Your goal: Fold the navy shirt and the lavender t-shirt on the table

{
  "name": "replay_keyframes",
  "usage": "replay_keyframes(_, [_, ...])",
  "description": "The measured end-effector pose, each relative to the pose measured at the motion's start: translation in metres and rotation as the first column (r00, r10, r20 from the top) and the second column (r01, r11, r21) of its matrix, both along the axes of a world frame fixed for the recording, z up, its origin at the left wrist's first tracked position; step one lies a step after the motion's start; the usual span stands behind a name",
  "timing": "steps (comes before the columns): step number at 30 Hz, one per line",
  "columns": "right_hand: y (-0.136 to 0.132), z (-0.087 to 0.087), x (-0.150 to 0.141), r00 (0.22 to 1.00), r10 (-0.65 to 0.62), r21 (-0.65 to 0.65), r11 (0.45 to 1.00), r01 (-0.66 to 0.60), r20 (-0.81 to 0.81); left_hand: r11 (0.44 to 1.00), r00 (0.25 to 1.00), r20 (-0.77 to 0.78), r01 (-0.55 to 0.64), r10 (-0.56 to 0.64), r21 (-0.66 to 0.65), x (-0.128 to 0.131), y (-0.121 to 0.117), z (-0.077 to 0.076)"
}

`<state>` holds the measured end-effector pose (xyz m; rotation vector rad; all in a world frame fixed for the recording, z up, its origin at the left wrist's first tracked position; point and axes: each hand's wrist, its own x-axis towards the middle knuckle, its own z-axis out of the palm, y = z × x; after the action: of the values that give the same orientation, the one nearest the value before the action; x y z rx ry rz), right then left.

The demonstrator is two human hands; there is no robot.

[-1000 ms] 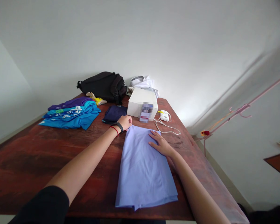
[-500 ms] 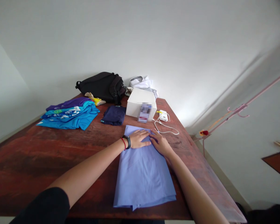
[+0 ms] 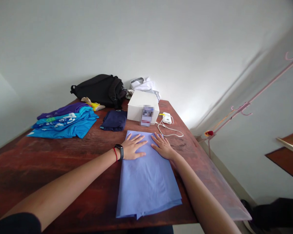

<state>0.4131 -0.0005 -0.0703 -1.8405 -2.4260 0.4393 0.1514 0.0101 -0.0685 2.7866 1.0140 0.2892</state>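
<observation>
A light blue folded garment [image 3: 147, 185] lies lengthwise on the brown wooden table [image 3: 63, 162] in front of me; its exact kind I cannot tell. My left hand [image 3: 133, 147] rests flat on its upper left part, fingers spread. On the upper right part my right hand [image 3: 163, 147] lies flat, fingers apart. Neither hand grips the cloth. A dark navy folded cloth [image 3: 114, 121] sits just beyond my left hand. The garment's near edge shows layers and a small pointed corner hanging toward me.
Blue and purple shirts [image 3: 63, 122] lie at the left. Farther back are a black backpack [image 3: 95, 89], a yellow cloth item [image 3: 94, 106], a white box [image 3: 143, 100] and white cloth [image 3: 144, 84]. A white device [image 3: 166, 118] with a cable lies right. A pink rack [image 3: 244, 105] stands beyond the table.
My left hand has gone from the garment's far left corner to the middle, then back left, now flat. My right hand stays near the upper right. The view has shifted slightly right.
</observation>
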Motion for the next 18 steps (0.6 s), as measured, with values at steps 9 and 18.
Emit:
replay_keyframes(9, [0.000,0.002,0.001,0.993,-0.069,0.045,0.996,0.074,-0.098,0.984,0.977,-0.124,-0.176,0.175,-0.001,-0.029,0.015,0.007])
replay_keyframes(18, [-0.024,0.016,-0.024,0.973,0.106,0.317,0.948,-0.036,-0.207,0.984,0.971,-0.160,-0.177,0.177,0.012,-0.007,-0.019,0.021])
